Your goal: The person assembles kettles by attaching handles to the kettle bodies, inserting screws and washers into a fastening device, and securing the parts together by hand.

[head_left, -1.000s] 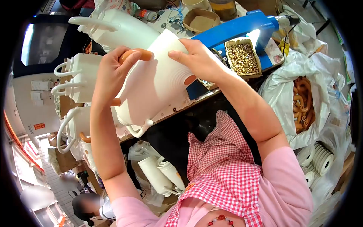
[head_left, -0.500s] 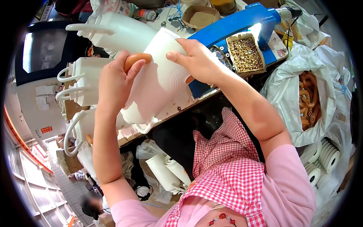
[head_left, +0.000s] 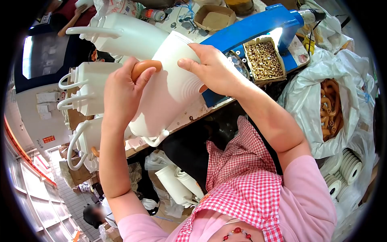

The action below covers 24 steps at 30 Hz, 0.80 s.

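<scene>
A white plastic container lies tilted over the bench's front edge, with ribbed rings on its right side and a curved white spout at its lower end. My left hand is wrapped round a tan handle at the container's upper left side. My right hand grips the container's upper right rim, thumb on the outer face and the other fingers partly hidden. Just right of that hand, a blue machine arm stretches across the bench.
More white containers stand at the left. A box of brass screws sits by the machine. At the right are a bag of tan handles and white spools. Another person is at lower left; a person's arm shows at upper left.
The view has shifted a little, moving the bench and bag in frame. Both hands keep their grips. A person's arm has appeared at upper left.
</scene>
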Motion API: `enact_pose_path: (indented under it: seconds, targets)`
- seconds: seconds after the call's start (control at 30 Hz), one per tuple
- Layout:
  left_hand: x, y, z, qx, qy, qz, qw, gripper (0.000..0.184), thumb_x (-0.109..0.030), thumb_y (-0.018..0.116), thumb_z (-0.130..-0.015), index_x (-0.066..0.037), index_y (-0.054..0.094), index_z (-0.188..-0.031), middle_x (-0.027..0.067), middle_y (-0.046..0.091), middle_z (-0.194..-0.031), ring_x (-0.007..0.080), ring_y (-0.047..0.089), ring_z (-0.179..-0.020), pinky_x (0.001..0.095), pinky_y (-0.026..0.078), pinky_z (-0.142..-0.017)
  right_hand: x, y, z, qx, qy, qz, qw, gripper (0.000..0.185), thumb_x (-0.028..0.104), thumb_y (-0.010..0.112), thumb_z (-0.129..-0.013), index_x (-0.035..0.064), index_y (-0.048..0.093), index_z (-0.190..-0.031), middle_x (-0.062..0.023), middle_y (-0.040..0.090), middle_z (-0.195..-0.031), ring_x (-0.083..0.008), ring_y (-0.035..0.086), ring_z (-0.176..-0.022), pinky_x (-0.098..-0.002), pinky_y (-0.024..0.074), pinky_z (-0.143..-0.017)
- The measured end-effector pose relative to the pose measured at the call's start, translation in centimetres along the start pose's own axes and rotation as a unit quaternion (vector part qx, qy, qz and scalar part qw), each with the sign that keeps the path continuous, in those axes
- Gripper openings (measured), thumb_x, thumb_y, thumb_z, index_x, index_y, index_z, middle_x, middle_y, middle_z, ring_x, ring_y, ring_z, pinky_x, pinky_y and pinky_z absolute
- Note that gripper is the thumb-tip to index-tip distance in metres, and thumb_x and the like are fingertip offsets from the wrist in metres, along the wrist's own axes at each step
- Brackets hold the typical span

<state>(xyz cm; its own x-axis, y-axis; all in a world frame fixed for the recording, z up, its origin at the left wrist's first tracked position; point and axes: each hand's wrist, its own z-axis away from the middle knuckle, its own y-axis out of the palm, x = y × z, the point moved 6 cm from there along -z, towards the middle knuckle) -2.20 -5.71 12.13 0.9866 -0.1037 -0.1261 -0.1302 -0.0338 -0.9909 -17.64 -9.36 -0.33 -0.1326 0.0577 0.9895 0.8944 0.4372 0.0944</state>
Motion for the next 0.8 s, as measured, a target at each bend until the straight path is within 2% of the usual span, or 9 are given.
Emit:
enact_pose_path:
  seconds: [0.07,0.17,0.37,0.4,0.47,0.63,0.7,0.77,0.8]
  targets:
    - [-0.2,-0.1,-0.1,-0.001,-0.002,0.000,1.000,0.028,-0.028,0.067,-0.097,0.000,0.062,-0.096,0.0103,0.059,-0.069,0.0190,0.050,-0.059,0.0324,0.043,-0.057,0.1,0.0,0.0,-0.002,0.002,-0.005,1.000,0.039,0.031,0.061,-0.097,-0.0070,0.060,-0.104,-0.0186,0.067,-0.079,-0.0256,0.066,-0.056,-0.0379,0.0546,-0.053]
    - [0.0,-0.1,-0.2,0.015,-0.032,0.015,0.999,0.031,-0.030,0.070,-0.094,-0.001,0.062,-0.094,0.0178,0.066,-0.076,0.0336,0.062,-0.068,0.0409,0.047,-0.063,0.2,0.0,0.1,-0.010,0.001,-0.006,1.000,0.039,0.031,0.061,-0.096,-0.0066,0.061,-0.103,-0.0192,0.067,-0.079,-0.0264,0.067,-0.057,-0.0389,0.0541,-0.054]
    - [0.8,0.7,-0.3,0.008,-0.013,0.087,0.996,0.025,-0.022,0.066,-0.097,0.000,0.067,-0.108,0.0134,0.074,-0.094,0.0192,0.066,-0.078,0.0330,0.050,-0.074,0.4,-0.4,0.1,-0.010,0.012,0.060,0.998,0.037,0.034,0.061,-0.095,-0.0029,0.061,-0.097,-0.0214,0.067,-0.078,-0.0305,0.070,-0.062,-0.0425,0.0557,-0.059]
    - [0.7,0.7,-0.4,0.016,-0.002,0.108,0.994,0.024,-0.020,0.064,-0.099,0.001,0.067,-0.111,0.0117,0.075,-0.098,0.0164,0.065,-0.083,0.0311,0.050,-0.079,0.2,-0.5,0.2,0.005,0.020,0.061,0.998,0.037,0.032,0.064,-0.096,-0.0030,0.059,-0.106,-0.0156,0.067,-0.080,-0.0236,0.068,-0.059,-0.0369,0.0546,-0.052]
    - [2.1,1.0,-0.8,0.020,0.049,0.094,0.994,0.025,-0.019,0.059,-0.102,0.001,0.066,-0.113,0.0089,0.074,-0.103,0.0156,0.064,-0.089,0.0293,0.048,-0.087,0.3,-0.7,0.7,0.002,0.016,0.039,0.999,0.036,0.031,0.066,-0.092,-0.0035,0.062,-0.101,-0.0198,0.069,-0.080,-0.0316,0.072,-0.065,-0.0422,0.0574,-0.062]
    - [5.7,0.9,0.6,0.038,0.053,0.077,0.995,0.029,-0.020,0.052,-0.104,-0.001,0.065,-0.121,0.0059,0.069,-0.111,0.0152,0.062,-0.090,0.0281,0.046,-0.082,3.0,-5.0,8.4,-0.272,-0.224,0.181,0.918,0.030,0.023,0.073,-0.081,0.0021,0.065,-0.102,-0.0182,0.068,-0.095,-0.0355,0.066,-0.093,-0.0442,0.0521,-0.081]
    - [5.6,-0.9,4.1,-0.018,0.216,-0.088,0.972,0.029,-0.020,0.051,-0.104,-0.001,0.065,-0.121,0.0031,0.070,-0.109,0.0107,0.055,-0.074,0.0233,0.041,-0.067,1.6,-9.9,15.1,-0.336,-0.241,0.170,0.895,0.025,0.017,0.072,-0.080,0.0035,0.066,-0.101,-0.0153,0.068,-0.098,-0.0351,0.064,-0.098,-0.0425,0.0501,-0.085]
    - [5.6,-1.9,7.6,-0.008,0.100,-0.068,0.993,0.026,-0.015,0.052,-0.102,0.000,0.065,-0.119,0.0006,0.069,-0.103,0.0062,0.043,-0.063,0.0201,0.033,-0.057,0.6,-16.5,24.6,-0.400,-0.198,0.211,0.870,0.022,0.011,0.069,-0.081,0.0038,0.067,-0.102,-0.0121,0.067,-0.099,-0.0323,0.065,-0.093,-0.0413,0.0505,-0.084]
    - [5.9,-1.5,11.0,0.055,-0.208,0.085,0.973,0.023,-0.012,0.053,-0.101,0.000,0.064,-0.117,-0.0001,0.068,-0.097,0.0046,0.038,-0.061,0.0194,0.029,-0.055,-1.0,-21.2,30.1,-0.421,-0.174,0.322,0.830,0.022,0.009,0.067,-0.085,0.0029,0.066,-0.106,-0.0100,0.066,-0.098,-0.0261,0.065,-0.088,-0.0383,0.0517,-0.081]
